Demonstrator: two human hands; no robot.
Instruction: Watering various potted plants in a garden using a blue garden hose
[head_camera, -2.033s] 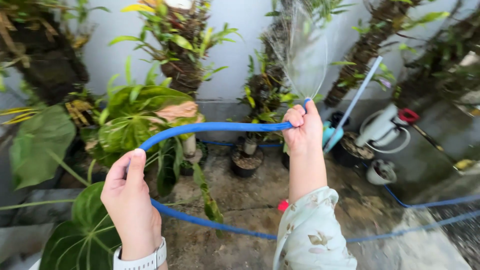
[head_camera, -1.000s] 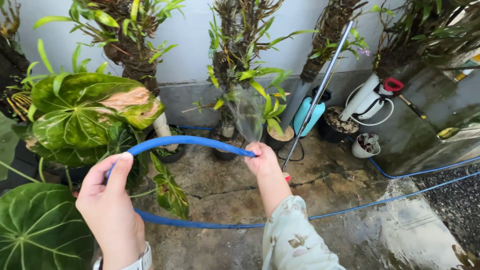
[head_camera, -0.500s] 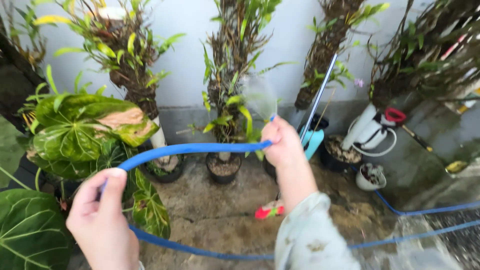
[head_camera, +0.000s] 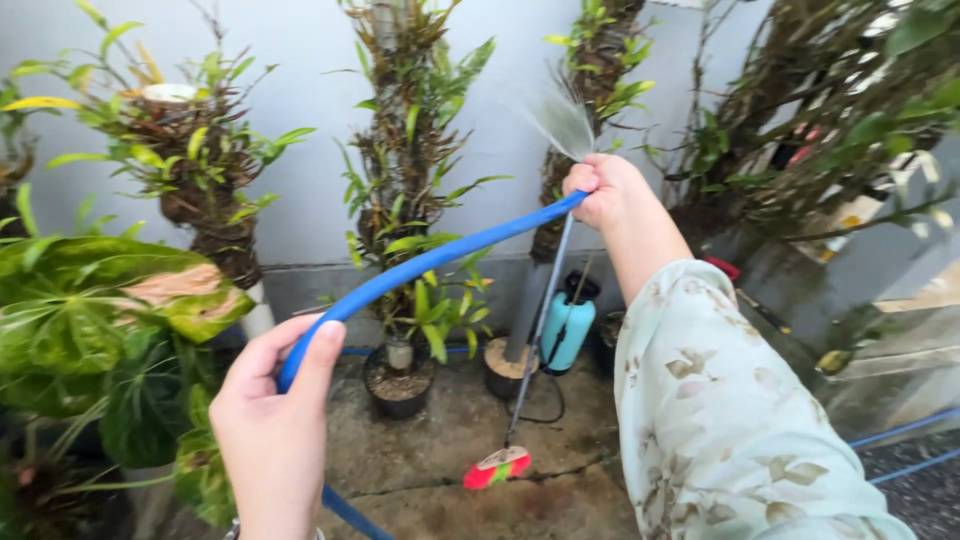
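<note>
From the head camera: the right hand (head_camera: 603, 188) is up high, fist clenched round the end of the blue hose (head_camera: 440, 262), and a fine fan of water spray (head_camera: 562, 122) shoots up and left from that fist. The hose slopes down to the left hand (head_camera: 272, 420), which grips it between thumb and fingers, then drops below that hand towards the floor. A pale floral sleeve (head_camera: 730, 420) fills the lower right.

The floor (head_camera: 440, 440) is rough concrete, damp and stained, running back to a pale grey wall (head_camera: 300, 120). Along the foot of the wall stand tall mounted plants; one potted plant (head_camera: 405, 300) sits in a dark pot near the middle. A big veined leaf (head_camera: 110, 300) spreads at the left edge. A turquoise sprayer bottle (head_camera: 566, 328) stands by the wall, just beside a pole-handled broom (head_camera: 500, 466) with a red and green head resting on the floor.
</note>
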